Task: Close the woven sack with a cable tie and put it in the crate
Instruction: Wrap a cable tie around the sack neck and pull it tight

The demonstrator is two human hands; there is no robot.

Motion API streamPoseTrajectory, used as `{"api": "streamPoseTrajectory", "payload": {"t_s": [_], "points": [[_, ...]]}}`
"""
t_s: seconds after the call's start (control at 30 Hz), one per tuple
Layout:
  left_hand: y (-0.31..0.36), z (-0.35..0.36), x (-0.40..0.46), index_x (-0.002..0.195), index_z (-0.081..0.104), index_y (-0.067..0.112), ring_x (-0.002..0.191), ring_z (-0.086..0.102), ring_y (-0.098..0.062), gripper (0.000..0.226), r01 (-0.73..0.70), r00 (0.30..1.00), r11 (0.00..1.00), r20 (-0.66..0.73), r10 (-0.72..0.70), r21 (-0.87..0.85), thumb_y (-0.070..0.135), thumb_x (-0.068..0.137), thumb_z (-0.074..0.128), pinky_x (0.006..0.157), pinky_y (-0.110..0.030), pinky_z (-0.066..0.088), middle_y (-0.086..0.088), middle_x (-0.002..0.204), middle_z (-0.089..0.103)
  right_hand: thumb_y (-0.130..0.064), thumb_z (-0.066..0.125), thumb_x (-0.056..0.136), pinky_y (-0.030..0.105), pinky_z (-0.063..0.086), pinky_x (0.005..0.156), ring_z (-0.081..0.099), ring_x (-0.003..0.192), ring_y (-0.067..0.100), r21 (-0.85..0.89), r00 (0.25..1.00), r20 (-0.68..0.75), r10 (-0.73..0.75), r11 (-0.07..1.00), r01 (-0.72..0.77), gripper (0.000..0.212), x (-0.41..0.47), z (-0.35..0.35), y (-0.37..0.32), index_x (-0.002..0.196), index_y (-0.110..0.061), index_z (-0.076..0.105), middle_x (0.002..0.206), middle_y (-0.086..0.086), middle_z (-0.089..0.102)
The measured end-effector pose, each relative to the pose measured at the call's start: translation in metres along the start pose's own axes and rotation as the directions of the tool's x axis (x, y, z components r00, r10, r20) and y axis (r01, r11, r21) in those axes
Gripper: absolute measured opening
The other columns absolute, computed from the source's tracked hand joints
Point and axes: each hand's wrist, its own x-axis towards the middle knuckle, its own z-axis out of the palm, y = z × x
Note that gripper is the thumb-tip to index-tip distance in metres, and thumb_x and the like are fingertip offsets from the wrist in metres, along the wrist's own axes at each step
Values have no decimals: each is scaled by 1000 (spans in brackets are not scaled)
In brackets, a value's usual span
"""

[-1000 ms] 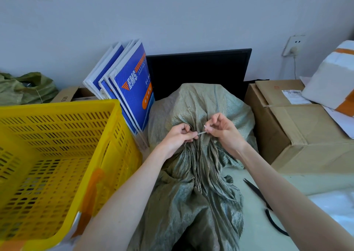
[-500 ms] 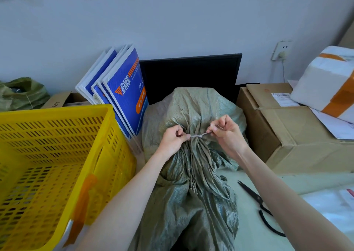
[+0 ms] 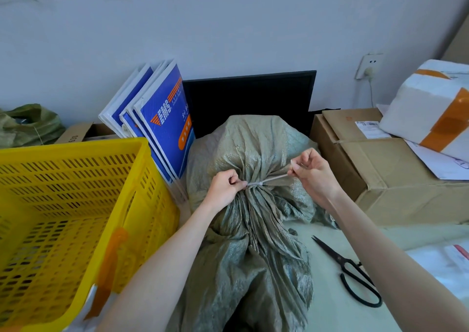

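A grey-green woven sack [image 3: 256,144] lies on the table in front of me, its neck gathered into tight pleats. A white cable tie [image 3: 270,180] circles that neck, its tail stretched out to the right. My left hand [image 3: 224,189] pinches the tie at its head against the left side of the neck. My right hand [image 3: 313,172] grips the tie's free tail, held taut away from the sack. The yellow slotted plastic crate [image 3: 76,177] stands to the left of the sack and looks empty.
Black scissors [image 3: 347,272] lie on the table by my right forearm. Blue-and-white envelopes [image 3: 162,126] lean behind the crate. A black monitor [image 3: 250,98] stands behind the sack. Cardboard boxes [image 3: 375,169] and a taped white parcel [image 3: 431,106] crowd the right.
My right hand has drawn the tie's tail further out to the right, and the loop sits tighter around the sack's neck. My left hand has stayed at the neck.
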Motion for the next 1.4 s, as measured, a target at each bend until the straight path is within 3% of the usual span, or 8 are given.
{"api": "streamPoseTrajectory", "payload": {"t_s": [0.23,0.37,0.73,0.83,0.9,1.03,1.17,1.4], "points": [[-6,0,-1,61,24,21,85,65,-31,49,-7,1000,998,9,7,58,15,85,66,80,-36,41,-9,67,50,23,38,86,31,41,70,48,68,23,-26,999,-50,-20,999,19,42,-2,-8,-7,73,-16,30,70,8,46],[-8,3,-3,60,24,22,93,65,-34,49,-3,1000,986,-9,4,166,22,86,65,102,-39,17,-7,67,44,19,41,88,31,42,68,48,65,22,-55,997,-73,-30,998,25,40,-4,-14,-11,72,-17,31,71,10,47],[-12,4,-10,60,23,20,78,55,-26,50,9,999,977,-51,2,212,20,88,64,95,-36,12,-1,61,36,19,44,85,27,37,62,49,55,15,-288,989,-146,-14,957,-29,45,-8,-35,-28,68,-18,25,66,10,46],[-21,2,-10,55,25,26,83,64,-27,52,18,1000,992,-19,-16,124,18,86,66,99,-41,25,-5,62,38,20,44,85,26,35,59,49,53,14,-295,985,-171,-10,955,-41,47,-10,-37,-33,67,-18,25,65,11,46],[-24,0,-12,53,25,27,71,57,-23,54,19,1000,998,-20,-18,54,13,85,67,89,-38,37,-7,62,34,20,44,86,26,35,59,48,56,18,-290,985,-172,3,955,-53,47,-10,-38,-35,67,-18,24,65,11,47],[-19,-1,-16,60,22,19,65,38,-17,52,5,1000,999,-23,-4,34,7,87,65,70,-29,37,-10,64,28,21,43,85,25,37,57,47,59,21,-277,984,-176,26,958,-75,47,-11,-41,-40,67,-18,25,66,12,47],[-17,0,-19,62,26,18,69,48,-17,46,0,999,995,-39,4,105,10,87,65,66,-29,37,-8,65,36,19,44,87,28,38,63,49,61,19,-265,987,-161,26,962,-69,46,-13,-38,-44,67,-18,26,69,12,46],[8,20,-33,92,59,20,94,53,-14,8,-185,963,964,-160,216,192,19,87,65,89,-27,42,5,96,52,10,46,92,24,48,65,56,68,14,-67,993,-114,-1,998,-7,38,-15,-26,-51,72,-18,30,76,5,51]]}}
